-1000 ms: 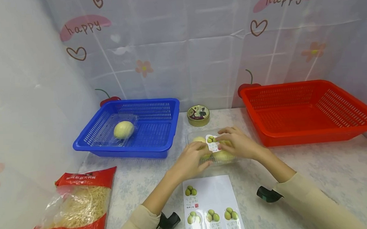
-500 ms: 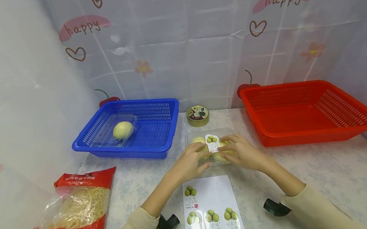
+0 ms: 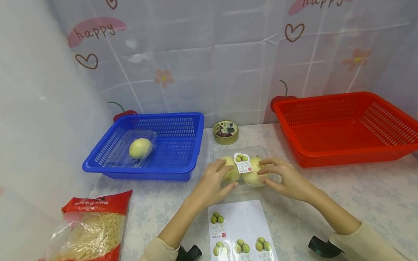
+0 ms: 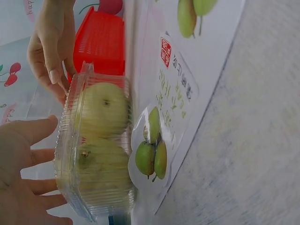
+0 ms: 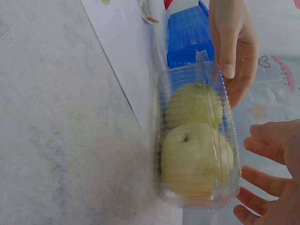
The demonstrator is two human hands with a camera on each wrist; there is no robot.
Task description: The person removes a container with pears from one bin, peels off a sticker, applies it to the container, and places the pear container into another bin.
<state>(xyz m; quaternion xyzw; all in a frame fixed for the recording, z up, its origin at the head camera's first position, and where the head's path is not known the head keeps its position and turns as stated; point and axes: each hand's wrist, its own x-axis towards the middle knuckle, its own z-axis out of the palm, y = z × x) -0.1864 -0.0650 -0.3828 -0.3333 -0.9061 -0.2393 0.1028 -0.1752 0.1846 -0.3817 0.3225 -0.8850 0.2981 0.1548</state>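
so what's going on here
A person has both hands at a clear box of pale fruit, the left hand at its left side and the right hand at its right. A white label with a fruit picture lies on top, between the hands. Neither hand grips the box; the fingers are spread by the lid. In front of it lies a sheet with more such labels.

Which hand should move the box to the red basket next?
Probably the right hand: it is at the side of the box nearer the red basket; the left hand is farther away.
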